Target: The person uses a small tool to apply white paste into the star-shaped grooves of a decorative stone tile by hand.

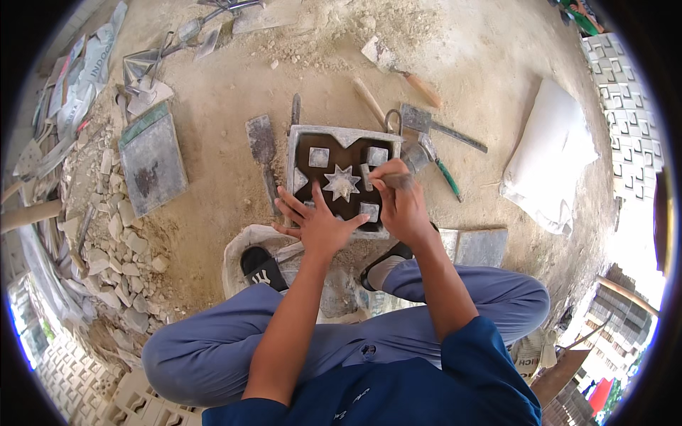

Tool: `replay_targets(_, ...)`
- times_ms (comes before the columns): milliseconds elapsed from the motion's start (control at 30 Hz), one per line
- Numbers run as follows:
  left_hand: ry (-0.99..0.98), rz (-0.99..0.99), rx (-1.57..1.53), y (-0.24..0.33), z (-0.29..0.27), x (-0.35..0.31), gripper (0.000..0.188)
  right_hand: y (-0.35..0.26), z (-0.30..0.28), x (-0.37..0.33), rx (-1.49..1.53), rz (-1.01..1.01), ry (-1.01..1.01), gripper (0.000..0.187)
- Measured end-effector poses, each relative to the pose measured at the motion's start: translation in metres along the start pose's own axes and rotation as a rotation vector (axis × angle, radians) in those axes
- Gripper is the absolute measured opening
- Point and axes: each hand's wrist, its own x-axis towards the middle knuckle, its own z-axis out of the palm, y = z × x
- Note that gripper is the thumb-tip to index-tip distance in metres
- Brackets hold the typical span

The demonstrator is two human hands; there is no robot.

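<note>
In front of me lies a square metal mold with a pale frame, a dark, wet-looking inside, a raised star in the middle and square blocks near its corners. My right hand is closed around a small brush. Its pale head touches or hovers over the dark area right of the star; I cannot tell which. Spread out over the near left part of the mold, my left hand has its fingers apart and holds nothing. Its fingertips rest by the left rim and below the star.
Left of the mold lies a flat scraper; beyond its right corner are a hammer and a green-handled tool. A trowel lies farther off. A white sack stands right, a grey plate and rubble left.
</note>
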Motion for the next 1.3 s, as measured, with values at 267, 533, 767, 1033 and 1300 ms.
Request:
replay_targets(267, -0.028, -0.003, 0.019, -0.003, 0.001, -0.011, 0.139, -0.009, -0.003, -0.014, -0.002, 0.034, -0.006, 0.017)
replay_targets(533, 0.003, 0.024, 0.014, 0.001, 0.001, -0.003, 0.142, 0.003, 0.002, -0.016, 0.192, 0.125, 0.205, 0.012)
replay_targets(767, -0.003, 0.012, 0.014, 0.002, -0.001, -0.008, 0.142, -0.009, -0.004, -0.003, 0.122, 0.092, 0.086, 0.011)
replay_targets(1033, 0.024, 0.028, -0.013, 0.0, 0.0, -0.008, 0.139, 0.005, 0.008, -0.011, 0.243, 0.083, 0.105, 0.012)
replay_targets(1300, 0.028, 0.03, -0.002, 0.002, -0.001, -0.006, 0.139, 0.003, 0.001, -0.025, 0.23, 0.173, 0.145, 0.016)
